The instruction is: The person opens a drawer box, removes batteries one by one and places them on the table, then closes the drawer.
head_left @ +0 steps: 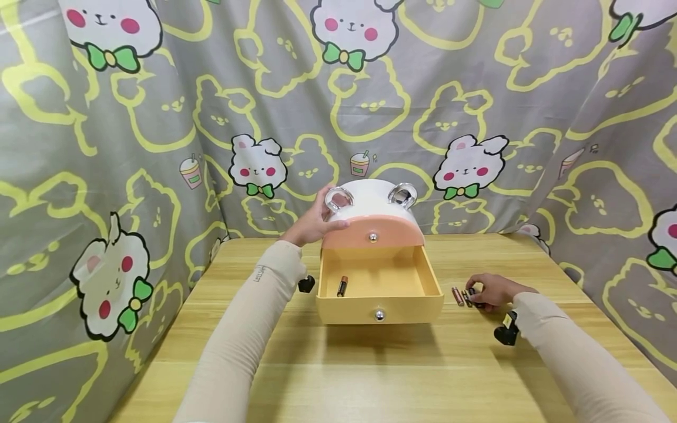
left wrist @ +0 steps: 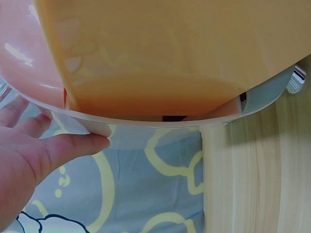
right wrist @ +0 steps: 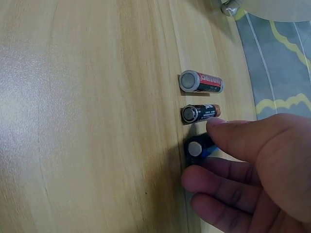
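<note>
A small drawer cabinet (head_left: pixel 372 200) with a white domed top and clear ear-shaped loops stands on the table. My left hand (head_left: pixel 321 218) rests against its upper left side, thumb spread along the shell (left wrist: pixel 92 127). The yellow lower drawer (head_left: pixel 379 302) is pulled out, with a copper-topped black battery (head_left: pixel 342 286) inside near its left wall. To the drawer's right, my right hand (head_left: pixel 494 292) pinches a dark blue battery (right wrist: pixel 195 148) between thumb and fingers. A black battery (right wrist: pixel 200 113) lies by the thumb tip, with a red and silver battery (right wrist: pixel 201 82) beyond it.
The pink upper drawer (head_left: pixel 394 230) is closed. Patterned grey curtains (head_left: pixel 296 117) hang behind the wooden table (head_left: pixel 370 382) and along both sides. Each wrist carries a small black device, such as the right wrist camera (head_left: pixel 506 332).
</note>
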Demonstrator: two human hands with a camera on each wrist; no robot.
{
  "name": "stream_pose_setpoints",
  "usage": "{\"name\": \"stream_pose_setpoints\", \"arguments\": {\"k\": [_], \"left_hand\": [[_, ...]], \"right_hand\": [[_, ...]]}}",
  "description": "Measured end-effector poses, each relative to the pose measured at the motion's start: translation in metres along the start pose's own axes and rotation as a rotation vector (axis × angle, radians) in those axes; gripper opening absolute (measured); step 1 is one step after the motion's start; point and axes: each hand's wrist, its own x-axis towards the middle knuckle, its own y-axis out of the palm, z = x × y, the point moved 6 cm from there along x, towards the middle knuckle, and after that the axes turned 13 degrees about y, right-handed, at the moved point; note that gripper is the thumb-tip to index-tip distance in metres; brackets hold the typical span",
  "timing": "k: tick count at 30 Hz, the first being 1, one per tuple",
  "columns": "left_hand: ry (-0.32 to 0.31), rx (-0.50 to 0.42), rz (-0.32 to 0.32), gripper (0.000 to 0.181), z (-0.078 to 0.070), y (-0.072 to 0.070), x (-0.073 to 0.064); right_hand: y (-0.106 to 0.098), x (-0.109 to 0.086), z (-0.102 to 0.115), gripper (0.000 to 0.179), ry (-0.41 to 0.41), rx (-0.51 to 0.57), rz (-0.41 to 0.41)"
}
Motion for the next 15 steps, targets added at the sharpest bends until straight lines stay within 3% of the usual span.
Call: {"name": "stream_pose_setpoints", "arguments": {"k": [5, 11, 15], "left_hand": [[-0.039, 0.001, 0.016, 0.107, 0.000, 0.000, -0.005], [-0.001, -0.009, 0.015, 0.104, -0.030, 0.001, -0.001], [-0.035, 0.013, 0.031, 0.103, -0.036, 0.003, -0.006]], "right_hand": [[0.002, 0.001, -0.001, 0.029, 0.006, 0.012, 0.033], [-0.017, -0.002, 0.002, 0.034, 0.009, 0.038, -0.023], [-0.019, -0.002, 0.005, 0.036, -0.002, 0.048, 0.005]]}}
